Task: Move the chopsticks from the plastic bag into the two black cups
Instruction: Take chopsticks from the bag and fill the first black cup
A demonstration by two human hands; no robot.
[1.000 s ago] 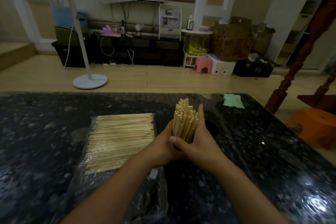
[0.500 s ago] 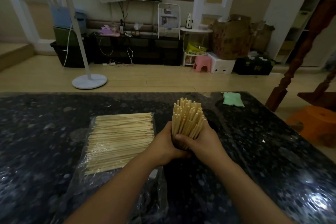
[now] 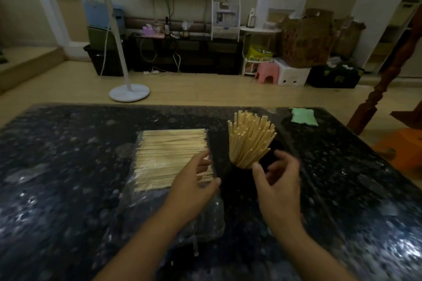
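Note:
A bunch of pale wooden chopsticks (image 3: 250, 139) stands fanned out in a black cup (image 3: 236, 174), which is hard to make out against the dark table. Behind it to the right, a second black cup (image 3: 275, 147) is barely visible. A clear plastic bag (image 3: 169, 217) lies to the left, holding a flat layer of chopsticks (image 3: 169, 155). My left hand (image 3: 194, 187) hovers over the bag's right edge, fingers relaxed and empty. My right hand (image 3: 277, 180) is just right of the cup, fingers loosely curled, holding nothing.
The dark speckled stone table (image 3: 68, 189) ends at its far edge near a green cloth (image 3: 303, 116) at the back right. Beyond are a white fan stand (image 3: 129, 92), a wooden post (image 3: 388, 70) and an orange stool (image 3: 402, 150) to the right.
Both hands have let go of the upright bunch. The chopsticks have spread out in the cup, and my left hand has moved left over the bag.

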